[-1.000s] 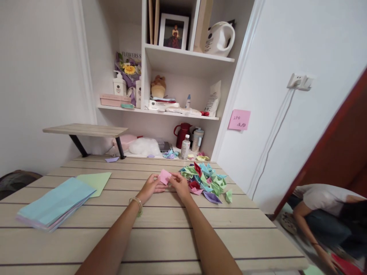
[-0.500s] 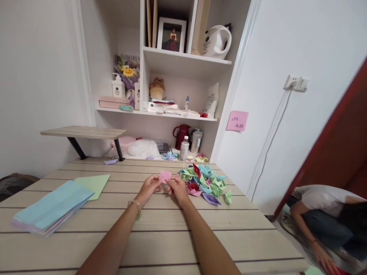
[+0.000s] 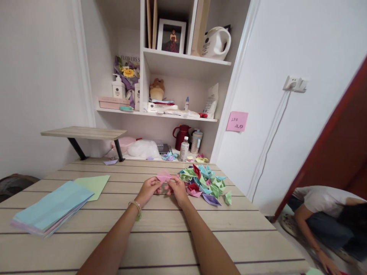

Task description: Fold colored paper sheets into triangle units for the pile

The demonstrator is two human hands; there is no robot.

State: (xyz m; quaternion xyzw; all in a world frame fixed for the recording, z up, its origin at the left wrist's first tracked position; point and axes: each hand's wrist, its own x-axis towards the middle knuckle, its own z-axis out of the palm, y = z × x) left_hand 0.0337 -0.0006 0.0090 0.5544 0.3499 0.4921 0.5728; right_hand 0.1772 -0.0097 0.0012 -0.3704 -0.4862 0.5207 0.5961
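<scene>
A small pink folded paper boat [image 3: 163, 176] is held up over the middle of the table. My left hand [image 3: 150, 189] pinches its left end, and my right hand [image 3: 177, 188] pinches its right end. The boat looks spread wide, with a pale, blurred peak in its middle. Right beside my right hand lies a heap of folded paper boats [image 3: 208, 182] in green, blue, red, pink and purple. Farther left are a stack of blue and other coloured paper sheets [image 3: 54, 206] and a light green sheet [image 3: 96, 186] partly under it.
A small wooden riser [image 3: 83, 132] with black legs stands at the back left. Behind the table are a clear bottle [image 3: 184, 149], a red jug [image 3: 181, 136] and more folded papers [image 3: 169, 156]. At right, a person [image 3: 321, 221] bends low beside the table [image 3: 229, 244].
The pink paper went from a compact, roughly square shape to a wider boat shape, its ends drawn apart by both hands. The person at right has shifted slightly.
</scene>
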